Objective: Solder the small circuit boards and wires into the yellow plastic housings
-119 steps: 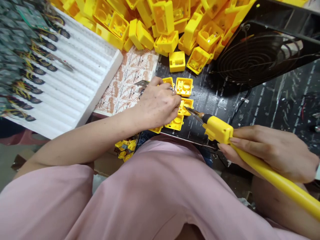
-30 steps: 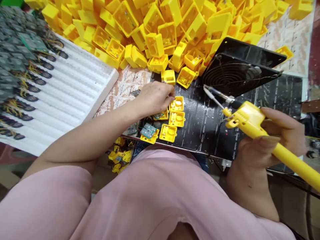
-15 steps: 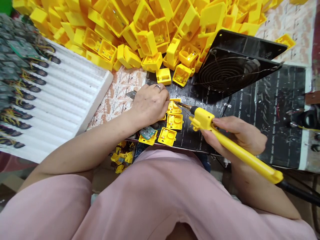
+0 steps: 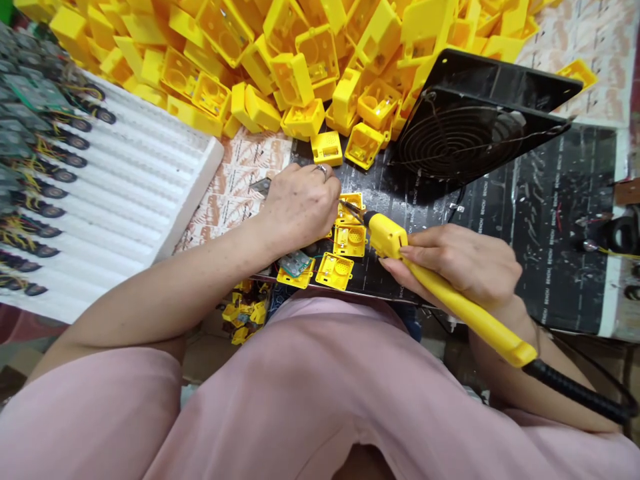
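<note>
The largest thing before me is the heap of yellow casings (image 4: 293,80), spread across the far part of the table. To the left lies the white foam tray (image 4: 150,173), bearing many boards and wires. To the right of the heap's near edge stands the black fan (image 4: 455,133), tilted. Next in size is the soldering iron (image 4: 443,290); my right hand (image 4: 463,263) is closed around its yellow handle, thumb and fingers pressed on it near the front. My left hand (image 4: 303,203) is curled downward, its fingertips hidden, so I cannot tell what it holds. Just beside those fingers, in front of my right hand, lies the farthest open shell (image 4: 347,217). Nearer to me are the middle shell (image 4: 350,241) and the nearest shell (image 4: 335,271). A green circuit board (image 4: 296,263) sits below my left wrist. Smallest is the iron's tip (image 4: 350,207), which reaches over the farthest shell; whether it touches, I cannot tell.
</note>
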`<state>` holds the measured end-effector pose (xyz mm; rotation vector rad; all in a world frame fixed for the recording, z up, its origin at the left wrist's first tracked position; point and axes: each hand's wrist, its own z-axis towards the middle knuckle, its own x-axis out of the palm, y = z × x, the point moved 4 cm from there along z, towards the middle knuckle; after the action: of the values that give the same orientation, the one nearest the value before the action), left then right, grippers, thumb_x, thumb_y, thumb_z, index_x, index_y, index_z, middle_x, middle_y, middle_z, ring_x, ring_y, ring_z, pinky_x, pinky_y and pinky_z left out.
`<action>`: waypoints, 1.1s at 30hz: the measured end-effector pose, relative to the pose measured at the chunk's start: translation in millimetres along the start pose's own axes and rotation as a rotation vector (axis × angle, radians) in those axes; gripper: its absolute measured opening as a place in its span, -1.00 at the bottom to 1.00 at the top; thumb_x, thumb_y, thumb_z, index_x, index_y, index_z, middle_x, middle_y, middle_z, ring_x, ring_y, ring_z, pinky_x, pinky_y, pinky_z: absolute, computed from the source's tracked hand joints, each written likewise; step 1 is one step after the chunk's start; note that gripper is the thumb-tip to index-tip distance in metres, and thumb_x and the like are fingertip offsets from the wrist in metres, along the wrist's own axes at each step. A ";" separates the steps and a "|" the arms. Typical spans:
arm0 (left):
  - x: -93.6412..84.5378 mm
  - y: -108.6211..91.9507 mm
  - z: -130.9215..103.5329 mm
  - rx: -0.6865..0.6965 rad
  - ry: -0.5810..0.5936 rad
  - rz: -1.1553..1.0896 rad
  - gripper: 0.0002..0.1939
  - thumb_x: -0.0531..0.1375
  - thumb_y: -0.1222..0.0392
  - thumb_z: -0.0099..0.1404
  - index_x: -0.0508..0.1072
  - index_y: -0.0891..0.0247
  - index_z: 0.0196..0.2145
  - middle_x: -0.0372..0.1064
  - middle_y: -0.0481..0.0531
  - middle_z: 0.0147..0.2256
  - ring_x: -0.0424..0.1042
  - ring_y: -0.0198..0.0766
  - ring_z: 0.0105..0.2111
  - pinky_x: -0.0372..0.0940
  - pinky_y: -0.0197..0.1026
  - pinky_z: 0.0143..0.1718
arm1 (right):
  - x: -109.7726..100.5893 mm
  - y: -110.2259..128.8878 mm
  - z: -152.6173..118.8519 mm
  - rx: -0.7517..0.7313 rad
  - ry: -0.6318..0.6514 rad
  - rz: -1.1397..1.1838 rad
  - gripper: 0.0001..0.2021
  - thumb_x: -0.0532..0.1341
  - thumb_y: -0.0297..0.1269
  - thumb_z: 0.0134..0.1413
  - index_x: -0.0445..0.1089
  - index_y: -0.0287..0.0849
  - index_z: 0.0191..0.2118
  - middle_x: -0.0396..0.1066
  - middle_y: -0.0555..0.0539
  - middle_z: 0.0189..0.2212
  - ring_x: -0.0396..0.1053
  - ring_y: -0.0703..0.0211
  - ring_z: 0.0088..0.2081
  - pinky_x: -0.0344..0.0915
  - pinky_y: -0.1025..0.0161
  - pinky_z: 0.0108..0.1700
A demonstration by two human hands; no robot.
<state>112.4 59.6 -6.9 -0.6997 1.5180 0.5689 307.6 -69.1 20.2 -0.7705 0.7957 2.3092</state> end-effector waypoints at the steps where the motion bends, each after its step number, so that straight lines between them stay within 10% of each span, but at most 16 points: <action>1: -1.0 -0.3 0.5 -0.006 0.019 0.001 -0.58 0.02 0.33 0.52 0.70 0.37 -0.07 0.67 0.42 -0.10 0.67 0.25 -0.01 0.48 0.18 0.04 | -2.6 -1.2 -0.3 0.010 0.000 0.000 -0.80 0.54 -0.30 0.34 0.51 -0.02 -0.18 0.68 0.09 -0.37 0.65 0.24 -0.41 0.60 0.32 -0.33; 33: -2.1 4.6 -1.9 0.133 -0.140 0.122 -0.68 0.11 0.32 0.53 0.67 0.19 -0.22 0.64 0.19 -0.27 0.63 -0.01 -0.24 0.41 0.01 -0.23 | -13.1 -7.5 -7.5 0.051 -0.112 -0.029 -0.76 0.58 -0.31 0.28 0.53 -0.01 -0.09 0.70 0.09 -0.34 0.70 0.17 -0.38 0.63 0.33 -0.35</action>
<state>107.7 61.6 -4.9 -0.4578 1.4598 0.5907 323.8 -73.4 21.4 -0.6208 0.7853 2.2749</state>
